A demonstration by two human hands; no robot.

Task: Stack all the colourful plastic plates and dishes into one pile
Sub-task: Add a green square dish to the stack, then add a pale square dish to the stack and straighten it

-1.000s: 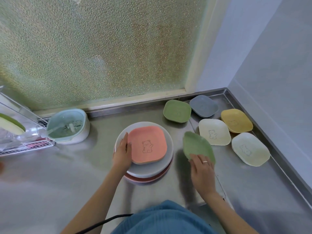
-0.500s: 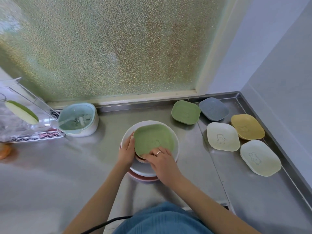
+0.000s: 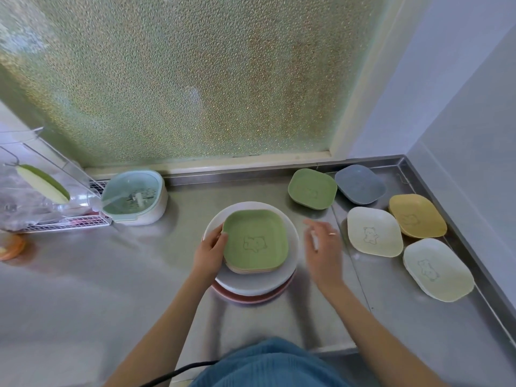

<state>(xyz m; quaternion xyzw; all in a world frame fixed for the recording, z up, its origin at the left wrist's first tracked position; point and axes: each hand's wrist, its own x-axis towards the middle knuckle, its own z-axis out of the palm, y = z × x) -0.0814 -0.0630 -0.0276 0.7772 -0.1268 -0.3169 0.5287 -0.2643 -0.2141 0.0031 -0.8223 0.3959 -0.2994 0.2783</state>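
A pile stands mid-counter: a pink round plate (image 3: 251, 297) at the bottom, a white round plate (image 3: 259, 284) on it, then a pink square dish and a green bear dish (image 3: 255, 241) on top. My left hand (image 3: 209, 252) rests against the pile's left side, fingers on the green dish's rim. My right hand (image 3: 324, 247) hovers empty and blurred to the right of the pile, fingers spread. Loose square dishes lie at the right: green (image 3: 312, 188), blue-grey (image 3: 360, 184), cream (image 3: 374, 231), yellow (image 3: 417, 215) and pale mint (image 3: 437, 269).
A mint and white lidded container (image 3: 134, 198) sits at the back left beside a wire rack (image 3: 55, 222) with clear plastic. An orange object (image 3: 9, 245) lies at the left edge. Frosted glass runs along the back, a wall along the right.
The green dish went from my right hand onto the pink dish on the pile. My right hand has let go and swung back to the right. My left hand stayed on the pile.
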